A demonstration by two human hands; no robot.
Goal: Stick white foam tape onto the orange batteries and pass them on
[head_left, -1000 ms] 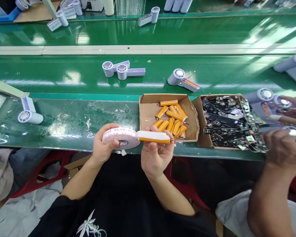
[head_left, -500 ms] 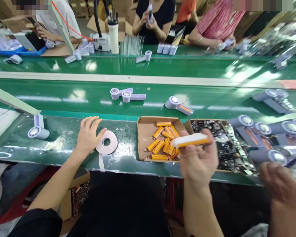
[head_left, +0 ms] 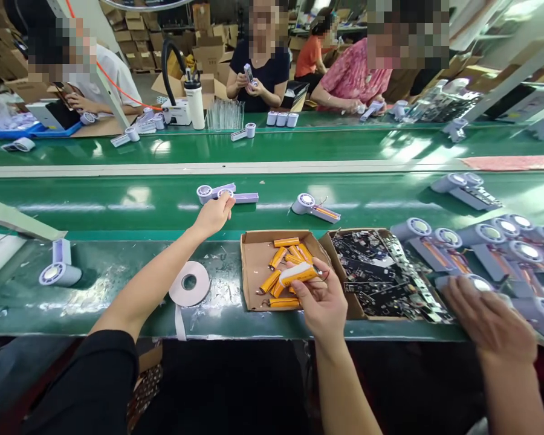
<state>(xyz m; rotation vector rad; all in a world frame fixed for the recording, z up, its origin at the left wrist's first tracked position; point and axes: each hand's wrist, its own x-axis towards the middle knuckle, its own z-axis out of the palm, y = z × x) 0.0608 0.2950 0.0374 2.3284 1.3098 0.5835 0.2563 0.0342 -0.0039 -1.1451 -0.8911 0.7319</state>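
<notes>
My left hand [head_left: 215,214] reaches over the belt, its fingers closed at the round head of a lilac handheld fan housing [head_left: 247,197]. Part of that head is hidden behind the fingers. A second fan housing [head_left: 204,193] lies against it on the left. In my right hand [head_left: 325,300] is an orange cylindrical battery [head_left: 301,273] with a white strip along it, held above a cardboard tray [head_left: 250,284]. Several loose orange batteries [head_left: 269,281] lie in that tray. A roll of white tape [head_left: 176,286] rests on the bench below my left forearm, its loose end over the edge.
A box of black circuit boards [head_left: 372,272] stands right of the tray. Another person's hand [head_left: 485,314] touches the fan housings [head_left: 523,251] massed at right. One fan with a battery inside [head_left: 306,203] lies on the green belt [head_left: 163,208]. Co-workers sit across the line.
My left hand has moved from beside the tape roll forward to the fan housing on the belt. My right hand has lowered the battery and turned it. The view has tilted up.
</notes>
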